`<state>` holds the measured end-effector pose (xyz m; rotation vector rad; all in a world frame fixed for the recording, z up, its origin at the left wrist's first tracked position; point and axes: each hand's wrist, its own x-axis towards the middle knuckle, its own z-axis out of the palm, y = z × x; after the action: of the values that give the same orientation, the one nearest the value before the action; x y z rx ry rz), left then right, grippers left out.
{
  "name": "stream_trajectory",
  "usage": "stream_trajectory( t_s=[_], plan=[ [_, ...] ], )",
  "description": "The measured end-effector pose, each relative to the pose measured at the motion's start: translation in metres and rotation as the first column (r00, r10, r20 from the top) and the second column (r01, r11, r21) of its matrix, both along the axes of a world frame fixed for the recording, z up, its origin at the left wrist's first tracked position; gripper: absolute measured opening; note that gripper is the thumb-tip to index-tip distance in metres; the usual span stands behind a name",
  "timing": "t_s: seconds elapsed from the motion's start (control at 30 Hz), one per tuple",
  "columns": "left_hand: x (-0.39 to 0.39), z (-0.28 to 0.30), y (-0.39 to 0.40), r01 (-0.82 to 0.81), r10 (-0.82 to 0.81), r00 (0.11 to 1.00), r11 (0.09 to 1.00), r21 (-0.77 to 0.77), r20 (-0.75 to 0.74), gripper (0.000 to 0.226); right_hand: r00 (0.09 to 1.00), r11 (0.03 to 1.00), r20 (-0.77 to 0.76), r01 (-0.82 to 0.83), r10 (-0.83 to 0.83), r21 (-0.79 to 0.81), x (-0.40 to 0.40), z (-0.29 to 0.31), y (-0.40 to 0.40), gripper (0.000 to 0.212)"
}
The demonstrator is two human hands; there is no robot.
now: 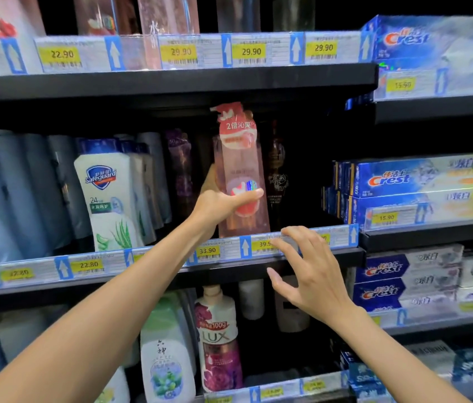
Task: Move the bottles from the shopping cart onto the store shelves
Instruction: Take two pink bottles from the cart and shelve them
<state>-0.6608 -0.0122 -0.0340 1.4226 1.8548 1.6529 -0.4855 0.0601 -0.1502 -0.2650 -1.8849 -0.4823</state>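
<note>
The left hand (223, 203) gripped the pink pump bottle (241, 175) at centre frame, seating it on the middle shelf (311, 255) behind the price rail. The right hand (308, 269) hovered open just below. Judged next: slide it back and let go; the pump head sat close under the upper shelf (171, 82).

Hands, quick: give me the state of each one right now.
Left hand: grips the pink pump bottle on the middle shelf.
Right hand: open, fingers spread, holding nothing.
</note>
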Motion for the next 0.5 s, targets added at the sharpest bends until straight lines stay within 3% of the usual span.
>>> stream_trajectory(
  t_s=[0.1,0.23,0.4,0.5],
  plan=[
    [-0.002,0.002,0.002,-0.026,0.023,0.999,0.996,-0.084,-0.04,0.063,1.0,1.0,-0.002,0.006,-0.006,0.004,0.001,0.0,-0.002,0.04],
    [-0.008,0.003,-0.004,0.002,-0.003,0.988,1.0,-0.007,-0.155,0.036,0.999,0.999,0.012,0.042,-0.043,0.018,0.004,0.003,-0.003,0.041],
    [-0.015,-0.003,-0.016,-0.015,0.023,0.957,0.999,0.029,-0.289,0.044,0.997,0.997,0.025,0.069,-0.069,0.017,0.004,0.005,-0.005,0.041],
    [-0.014,-0.006,-0.02,-0.069,0.083,0.946,0.996,0.054,-0.315,0.075,0.998,0.998,0.025,0.065,-0.065,0.001,0.003,0.005,-0.005,0.042]
  ],
)
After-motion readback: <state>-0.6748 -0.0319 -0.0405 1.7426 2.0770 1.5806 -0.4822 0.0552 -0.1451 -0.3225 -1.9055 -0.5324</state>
